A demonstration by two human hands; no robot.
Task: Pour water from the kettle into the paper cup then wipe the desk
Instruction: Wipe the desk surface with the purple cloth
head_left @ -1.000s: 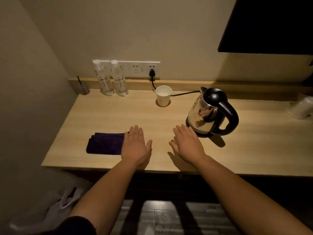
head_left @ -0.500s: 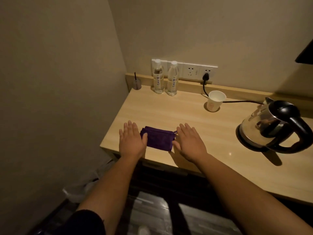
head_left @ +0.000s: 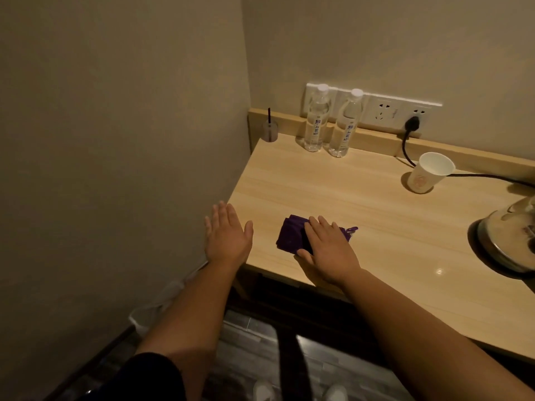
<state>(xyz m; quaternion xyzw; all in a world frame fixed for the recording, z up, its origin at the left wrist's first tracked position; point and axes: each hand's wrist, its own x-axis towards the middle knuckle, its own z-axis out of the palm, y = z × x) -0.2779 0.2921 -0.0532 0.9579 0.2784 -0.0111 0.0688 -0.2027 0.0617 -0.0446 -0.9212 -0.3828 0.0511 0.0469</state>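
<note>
A folded purple cloth (head_left: 290, 235) lies near the front left corner of the light wooden desk (head_left: 376, 215). My right hand (head_left: 328, 251) rests flat on the cloth's right half, fingers straight, thumb at its near edge. My left hand (head_left: 227, 238) hovers open over the desk's left edge, palm down, holding nothing. A white paper cup (head_left: 428, 175) stands upright at the back right. The steel kettle (head_left: 509, 235) sits on its base at the right edge of the view, partly cut off.
Two water bottles (head_left: 330, 123) stand at the back under a wall socket strip (head_left: 388, 110), where the kettle's black cord (head_left: 408, 146) is plugged in. A small clear holder (head_left: 270, 130) sits in the back left corner. The side wall is close on the left.
My right hand has moved left onto the purple cloth. My left hand has shifted from beside the cloth out to the desk's left edge. The view has swung left, and the kettle is now cut off.
</note>
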